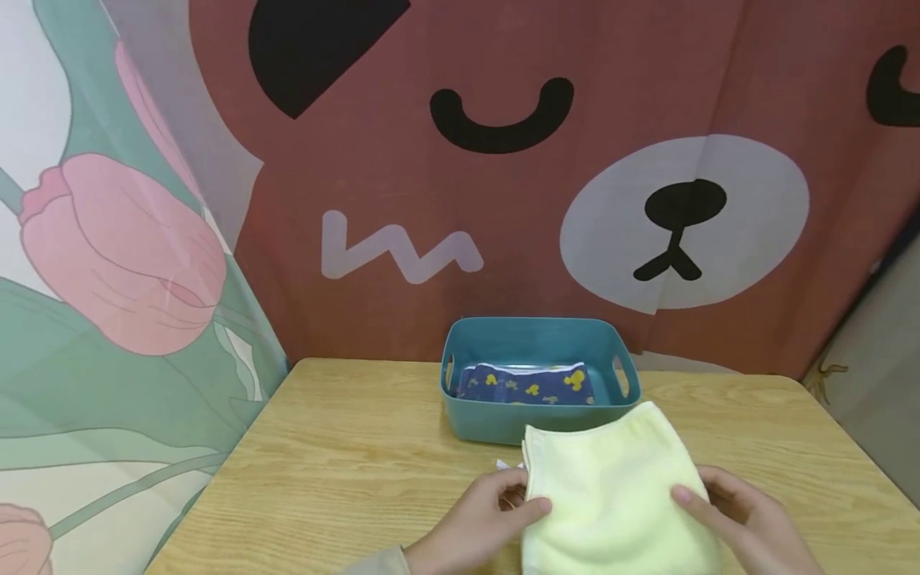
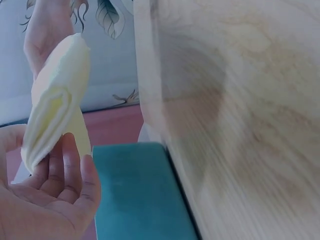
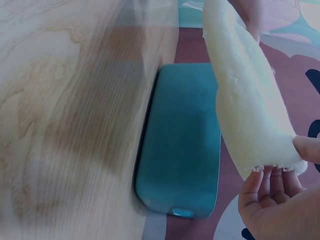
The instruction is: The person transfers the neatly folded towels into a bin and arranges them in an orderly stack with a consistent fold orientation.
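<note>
A folded pale yellow towel (image 1: 611,487) is held up in front of me, above the near part of the table. My left hand (image 1: 483,515) pinches its left edge, thumb on the near face and fingers behind. On the opposite edge my right hand (image 1: 751,515) grips it the same way. The left wrist view shows the towel's layered fold (image 2: 47,125) between thumb and fingers. Seen from the right wrist, the towel (image 3: 250,100) slants down into the right hand (image 3: 275,200). Just beyond it stands a teal basket (image 1: 474,423).
Inside the basket lies a folded dark blue cloth (image 1: 528,385) with yellow figures. The wooden table (image 1: 338,463) ends against a bear-printed curtain (image 1: 402,319) at the back. A small white item (image 1: 509,464) peeks out beside the towel, mostly hidden.
</note>
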Available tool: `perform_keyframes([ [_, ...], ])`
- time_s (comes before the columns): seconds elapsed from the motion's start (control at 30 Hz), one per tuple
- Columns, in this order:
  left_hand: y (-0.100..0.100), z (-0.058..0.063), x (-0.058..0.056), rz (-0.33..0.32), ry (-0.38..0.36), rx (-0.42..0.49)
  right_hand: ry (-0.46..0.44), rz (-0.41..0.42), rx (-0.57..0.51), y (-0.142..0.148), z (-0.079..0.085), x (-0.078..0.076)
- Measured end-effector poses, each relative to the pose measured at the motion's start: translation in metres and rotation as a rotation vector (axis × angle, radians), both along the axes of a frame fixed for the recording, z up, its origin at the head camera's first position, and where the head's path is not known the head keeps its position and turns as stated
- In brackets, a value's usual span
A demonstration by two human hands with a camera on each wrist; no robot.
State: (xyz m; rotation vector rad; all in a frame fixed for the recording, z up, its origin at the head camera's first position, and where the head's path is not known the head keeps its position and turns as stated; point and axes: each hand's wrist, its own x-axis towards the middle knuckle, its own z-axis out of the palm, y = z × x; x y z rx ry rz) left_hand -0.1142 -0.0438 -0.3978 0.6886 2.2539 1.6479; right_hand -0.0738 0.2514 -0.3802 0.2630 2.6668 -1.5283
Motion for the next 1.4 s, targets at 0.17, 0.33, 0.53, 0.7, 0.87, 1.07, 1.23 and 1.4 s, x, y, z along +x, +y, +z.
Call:
perform_keyframes([
  [0.17, -0.006, 0.005, -0.001, 0.031, 0.002, 0.017, -0.024, 0.000, 0.021, -0.007, 0.005, -0.002],
  [0.33, -0.012, 0.007, -0.002, 0.059, 0.045, 0.046, -0.023, 0.010, 0.090, -0.014, 0.011, -0.006],
  [0.53, -0.015, 0.011, -0.005, 0.089, 0.080, 0.077, -0.069, -0.001, 0.080, -0.019, 0.016, -0.010],
  [0.7, -0.015, 0.014, -0.009, 0.132, 0.078, 0.099, -0.066, -0.017, 0.070, -0.023, 0.021, -0.015],
  [0.87, -0.016, 0.019, -0.017, 0.155, 0.060, 0.108, 0.008, -0.024, 0.014, -0.028, 0.023, -0.019],
  [1.07, -0.015, 0.026, -0.025, 0.167, 0.077, 0.123, 0.013, -0.037, -0.042, -0.029, 0.025, -0.026],
  [1.23, -0.014, 0.030, -0.031, 0.176, 0.061, 0.134, 0.036, -0.030, -0.064, -0.029, 0.028, -0.033],
  [1.4, -0.012, 0.031, -0.037, 0.192, 0.047, 0.143, 0.100, -0.027, -0.075, -0.030, 0.031, -0.038],
])
